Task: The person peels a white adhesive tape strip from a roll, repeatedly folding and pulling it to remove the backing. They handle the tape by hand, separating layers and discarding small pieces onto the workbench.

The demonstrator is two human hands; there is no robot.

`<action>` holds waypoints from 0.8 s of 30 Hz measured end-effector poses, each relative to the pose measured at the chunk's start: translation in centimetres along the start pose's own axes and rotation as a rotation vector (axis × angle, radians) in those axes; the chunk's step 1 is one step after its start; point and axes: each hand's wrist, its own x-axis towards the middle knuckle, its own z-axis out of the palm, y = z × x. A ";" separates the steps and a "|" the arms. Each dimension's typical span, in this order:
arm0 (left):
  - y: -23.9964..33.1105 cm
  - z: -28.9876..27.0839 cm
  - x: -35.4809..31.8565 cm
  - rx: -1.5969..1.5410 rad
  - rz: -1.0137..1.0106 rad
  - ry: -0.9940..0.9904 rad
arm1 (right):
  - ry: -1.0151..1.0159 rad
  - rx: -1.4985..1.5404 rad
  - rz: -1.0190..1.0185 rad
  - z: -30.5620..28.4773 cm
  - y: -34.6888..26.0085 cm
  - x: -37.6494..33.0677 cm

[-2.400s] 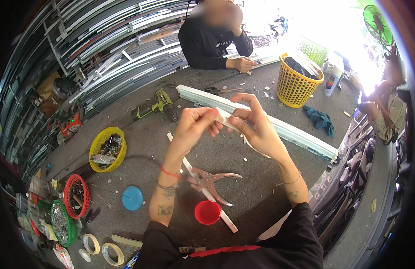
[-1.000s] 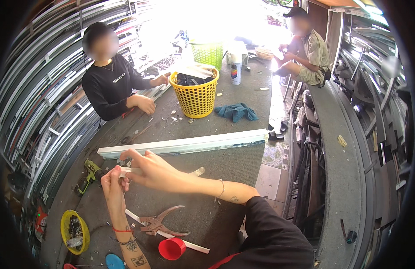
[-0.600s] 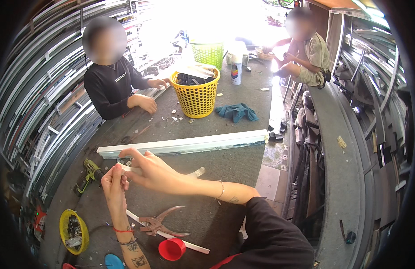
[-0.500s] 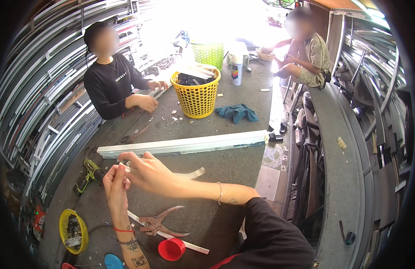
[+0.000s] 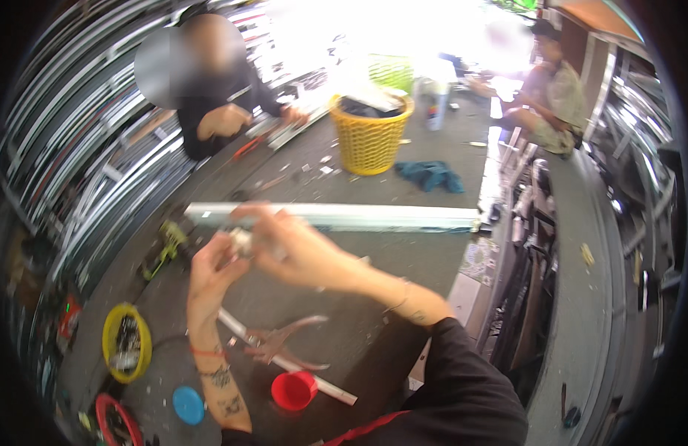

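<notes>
Down on the grey floor [image 5: 403, 253] lies a long white metal bar [image 5: 344, 217], and everything else sits around it. Behind the bar stands a yellow basket [image 5: 370, 137] full of dark stuff, and a blue rag [image 5: 431, 175] lies just beside that basket. A person in a dark top [image 5: 210, 104] sits behind the bar's left end, and another person [image 5: 548, 93] sits far behind its right end. A green drill [image 5: 165, 249] lies near the bar's left end. In front of the bar are a thin white strip [image 5: 284, 360] with pliers [image 5: 284, 342] lying across it, a red cup [image 5: 293, 389] touching the strip, a blue lid [image 5: 188, 404] and a yellow bowl [image 5: 124, 342] with small bits inside. Both hands are held up just in front of the bar, so they hide part of it. The left hand [image 5: 210, 271] and the right hand [image 5: 299, 249] meet at a small pale piece [image 5: 243, 241]. That piece sits between the fingertips of both hands, and the fingers of each hand are closed on it. The picture is blurry there, so I cannot tell what the piece is. A red band [image 5: 206, 351] goes around the left wrist.
</notes>
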 end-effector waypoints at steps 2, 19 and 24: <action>0.3 -0.2 -0.4 0.071 0.026 -0.003 | -0.017 0.099 0.098 -0.3 0.2 -0.1; 1.5 0.6 -1.2 0.245 0.177 0.071 | -0.089 -0.002 0.148 0.7 -1.3 -0.1; 1.7 -0.2 -1.0 0.066 0.020 -0.020 | -0.105 -0.051 0.134 0.2 -1.9 -0.2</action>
